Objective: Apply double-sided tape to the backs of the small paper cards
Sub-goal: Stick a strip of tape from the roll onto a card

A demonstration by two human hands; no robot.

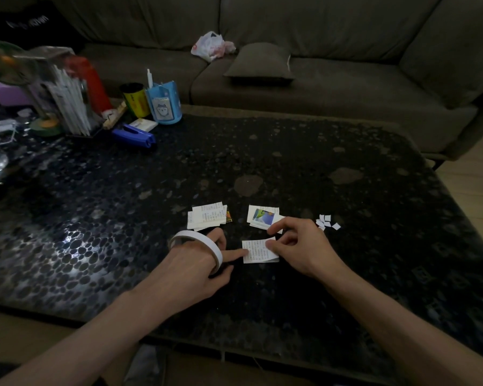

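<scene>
A small white paper card [258, 252] with printed text lies on the dark pebble-patterned table [262, 162]. My left hand [195, 264] wears a white double-sided tape roll [190, 234] looped over its fingers. Its straight index finger presses the card's left edge. My right hand [301, 246] pinches the card's upper right edge between thumb and forefinger. Behind the hands lie two card piles: a text-side-up pile [207, 217] on the left and a pile topped by a picture card [262, 215] on the right.
Several small white paper scraps [326, 222] lie right of my right hand. At the table's far left stand a blue stapler [133, 135], a blue pen holder [163, 103], a yellow can [135, 100] and other clutter. A sofa [318, 65] runs behind the table.
</scene>
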